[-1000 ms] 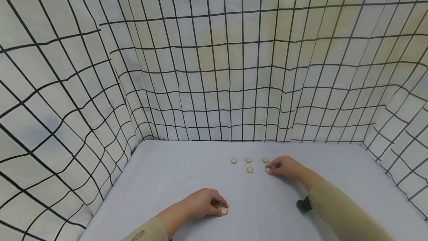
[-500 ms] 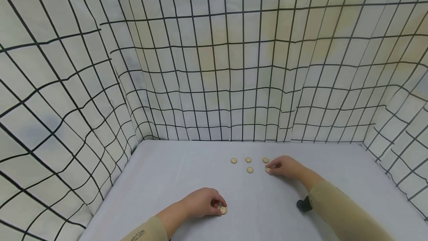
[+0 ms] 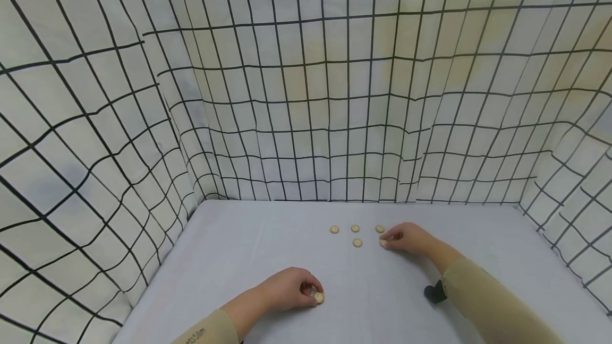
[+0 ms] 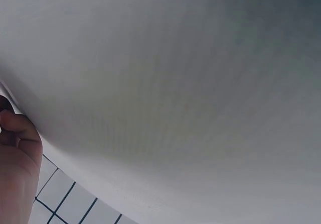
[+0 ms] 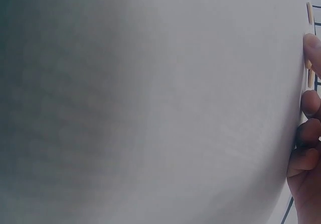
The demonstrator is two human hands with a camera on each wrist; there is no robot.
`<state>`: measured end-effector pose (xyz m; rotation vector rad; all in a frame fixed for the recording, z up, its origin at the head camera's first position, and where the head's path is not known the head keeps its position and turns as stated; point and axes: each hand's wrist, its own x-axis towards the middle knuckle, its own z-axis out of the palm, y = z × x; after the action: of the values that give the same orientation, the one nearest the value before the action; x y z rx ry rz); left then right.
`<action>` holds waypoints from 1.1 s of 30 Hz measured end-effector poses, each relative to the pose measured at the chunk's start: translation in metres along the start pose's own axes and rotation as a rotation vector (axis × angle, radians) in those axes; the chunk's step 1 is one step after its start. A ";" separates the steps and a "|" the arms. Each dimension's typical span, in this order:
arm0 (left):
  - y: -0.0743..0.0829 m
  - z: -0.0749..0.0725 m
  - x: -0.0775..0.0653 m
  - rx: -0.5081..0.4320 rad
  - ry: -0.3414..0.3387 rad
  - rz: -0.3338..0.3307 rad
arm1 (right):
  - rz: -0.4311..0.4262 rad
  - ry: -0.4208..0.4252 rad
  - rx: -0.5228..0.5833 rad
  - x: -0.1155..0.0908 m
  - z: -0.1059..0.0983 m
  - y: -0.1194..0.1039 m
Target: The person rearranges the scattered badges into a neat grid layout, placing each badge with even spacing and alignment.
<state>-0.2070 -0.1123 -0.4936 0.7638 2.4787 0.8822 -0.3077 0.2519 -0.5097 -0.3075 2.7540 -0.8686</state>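
Note:
Near the front of the white table (image 3: 229, 248), my left hand (image 3: 290, 289) pinches a round, pale wooden button (image 3: 319, 298) between thumb and fingers. Farther back on the right, my right hand (image 3: 408, 238) holds a similar button (image 3: 383, 243) by its edge, partly covered by the fingertips. One more button (image 3: 380, 229) lies just behind those fingertips. In the left wrist view only part of the left hand (image 4: 19, 158) shows at the edge. The right wrist view catches the right fingers (image 5: 310, 103) at its right edge, beside pale button rims.
To the left of my right hand lie a front button (image 3: 357, 242), a back button (image 3: 355, 228) and a leftmost button (image 3: 334, 229). A white wall with a black grid (image 3: 306, 137) encloses the back and sides. A dark object (image 3: 435, 292) sits under the right sleeve.
My left hand and its button have shifted slightly left and away from the front edge, the button's face turning a little. The right hand has stayed in place.

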 end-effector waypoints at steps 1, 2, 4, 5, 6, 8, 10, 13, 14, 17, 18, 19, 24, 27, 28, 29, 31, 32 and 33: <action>0.000 -0.001 0.000 -0.007 0.003 -0.004 | -0.001 0.000 -0.001 0.000 0.000 0.000; 0.001 -0.001 0.000 -0.013 0.005 -0.008 | -0.003 0.000 -0.002 0.000 0.000 -0.001; 0.001 -0.002 0.001 -0.014 0.011 -0.020 | -0.004 -0.001 -0.001 0.000 0.000 -0.001; 0.001 -0.002 0.001 -0.017 0.013 -0.029 | -0.003 -0.002 -0.001 0.001 0.000 -0.001; 0.001 -0.002 0.002 -0.014 0.015 -0.037 | -0.003 -0.003 0.000 0.001 0.000 -0.001; 0.000 -0.003 0.003 -0.007 0.017 -0.047 | -0.001 -0.005 0.001 0.001 0.000 -0.001; 0.000 -0.004 0.005 0.003 0.017 -0.053 | 0.000 -0.004 0.001 0.001 0.000 -0.001; 0.000 -0.006 0.007 0.038 0.021 -0.057 | -0.002 -0.003 -0.001 0.001 0.001 -0.001; 0.000 -0.007 0.008 0.053 0.024 -0.056 | -0.004 -0.003 0.000 0.002 0.001 -0.001; -0.001 -0.011 0.013 0.098 0.040 -0.058 | 0.005 -0.004 0.000 0.003 0.003 -0.001; -0.001 -0.012 0.015 0.106 0.047 -0.060 | 0.008 -0.004 0.000 0.003 0.003 -0.001; -0.002 -0.013 0.017 0.113 0.053 -0.060 | 0.007 -0.005 -0.002 0.003 0.003 -0.002; -0.002 -0.019 0.032 0.154 0.078 -0.064 | 0.007 -0.004 -0.004 0.002 0.002 -0.002; -0.001 -0.023 0.041 0.167 0.077 -0.075 | 0.013 -0.002 -0.001 0.002 0.003 -0.001; -0.001 -0.024 0.045 0.168 0.076 -0.076 | 0.016 -0.001 0.002 0.002 0.003 0.000; -0.001 -0.026 0.048 0.167 0.075 -0.079 | 0.015 0.001 0.001 0.002 0.003 0.000; -0.001 -0.028 0.054 0.167 0.082 -0.079 | 0.019 0.006 0.004 0.002 0.003 0.001; -0.001 -0.029 0.057 0.168 0.085 -0.078 | 0.010 0.006 0.000 0.002 0.003 0.001; -0.001 -0.030 0.060 0.166 0.088 -0.080 | 0.009 0.006 0.000 0.002 0.003 0.001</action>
<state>-0.2695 -0.0901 -0.4839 0.6866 2.6663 0.7020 -0.3092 0.2504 -0.5130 -0.2929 2.7590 -0.8690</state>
